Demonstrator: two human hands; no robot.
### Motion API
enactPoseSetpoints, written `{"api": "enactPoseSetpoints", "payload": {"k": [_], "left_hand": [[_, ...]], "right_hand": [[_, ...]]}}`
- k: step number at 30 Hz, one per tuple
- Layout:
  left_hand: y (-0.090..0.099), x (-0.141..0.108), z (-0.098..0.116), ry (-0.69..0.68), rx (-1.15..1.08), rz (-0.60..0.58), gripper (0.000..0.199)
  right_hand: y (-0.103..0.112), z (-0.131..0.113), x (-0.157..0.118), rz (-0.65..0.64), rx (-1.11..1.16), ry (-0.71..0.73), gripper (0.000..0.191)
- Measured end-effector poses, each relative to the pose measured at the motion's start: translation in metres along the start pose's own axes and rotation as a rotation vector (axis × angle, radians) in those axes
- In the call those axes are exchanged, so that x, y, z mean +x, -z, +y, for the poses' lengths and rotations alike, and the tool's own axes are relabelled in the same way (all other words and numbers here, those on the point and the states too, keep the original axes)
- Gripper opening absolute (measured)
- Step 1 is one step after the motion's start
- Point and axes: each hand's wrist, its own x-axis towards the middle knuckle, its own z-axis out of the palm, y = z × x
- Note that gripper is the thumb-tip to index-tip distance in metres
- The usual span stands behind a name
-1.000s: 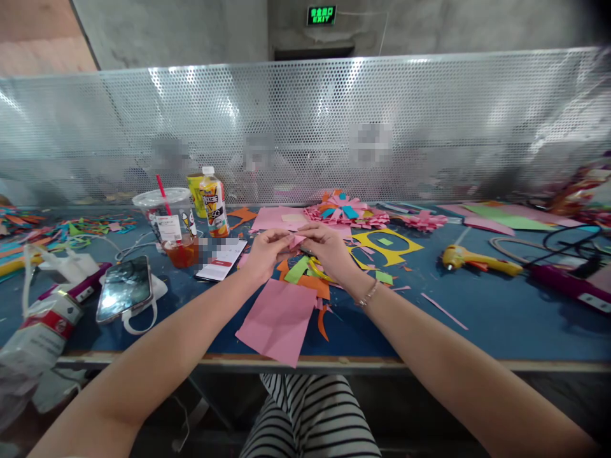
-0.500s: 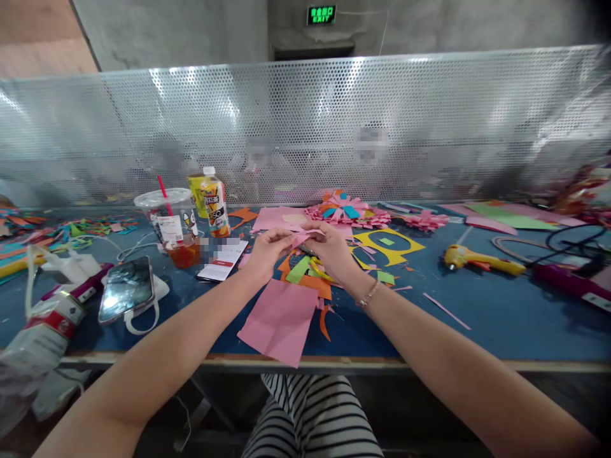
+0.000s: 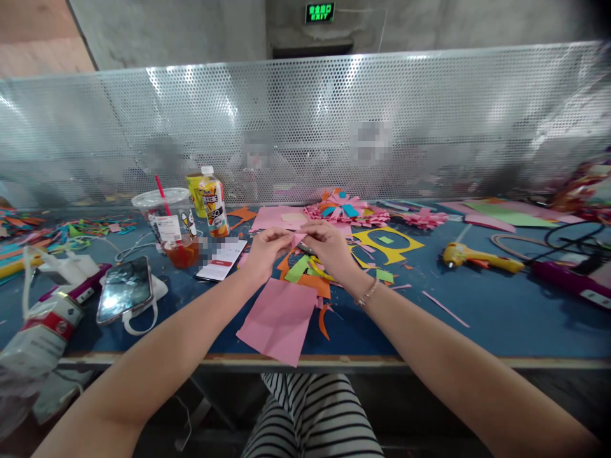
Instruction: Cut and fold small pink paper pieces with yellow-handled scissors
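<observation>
A small piece of pink paper [image 3: 298, 239] is pinched between the fingertips of both hands above the table. My left hand [image 3: 267, 250] grips its left side, and my right hand [image 3: 328, 247] holds the right side. Below them lies a pink sheet [image 3: 279, 321] that reaches over the table's front edge. Orange and green scraps [image 3: 298, 269] lie under my hands, along with the yellow handles [image 3: 321, 268] of a tool partly hidden by my right hand. Behind are pink paper flowers [image 3: 341, 208], one with blue and orange strips.
To the left stand a drink cup [image 3: 174, 229], a bottle [image 3: 214, 202] and a phone [image 3: 126, 289] with a cable. Right of my hands lie a cut yellow sheet [image 3: 398, 255] and a yellow glue gun [image 3: 482, 258]. A perforated metal screen [image 3: 305, 127] rises behind.
Both hands keep their pinch on the small pink paper, with only slight finger movement. The whole view has shifted very slightly.
</observation>
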Motion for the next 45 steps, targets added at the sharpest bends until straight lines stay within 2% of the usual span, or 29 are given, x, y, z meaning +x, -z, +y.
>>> {"api": "enactPoseSetpoints", "payload": {"k": [5,13,22,35,39,41,45], "left_hand": [[0.0,0.001,0.0,0.028,-0.052,0.004,0.016],[-0.004,-0.002,0.002,0.016,-0.065,-0.005,0.018],[-0.005,-0.002,0.003,0.005,-0.055,0.001,0.016],[-0.008,-0.004,0.005,-0.05,-0.031,0.047,0.014],[-0.006,-0.002,0.003,-0.086,-0.06,0.038,0.015],[-0.005,-0.002,0.003,-0.088,-0.077,0.031,0.016],[-0.005,-0.001,0.003,-0.048,-0.109,0.005,0.019]], "right_hand": [[0.001,-0.004,0.0,-0.006,-0.054,0.055,0.018],[0.0,0.003,0.001,0.003,-0.047,0.073,0.017],[0.001,-0.003,-0.001,0.028,-0.119,0.106,0.014],[-0.005,-0.005,-0.004,0.055,-0.039,0.038,0.012],[-0.006,-0.003,-0.003,0.022,0.069,0.002,0.028],[-0.005,-0.003,-0.003,0.02,0.048,0.018,0.032],[-0.002,-0.005,-0.003,0.025,-0.07,0.092,0.021]]}}
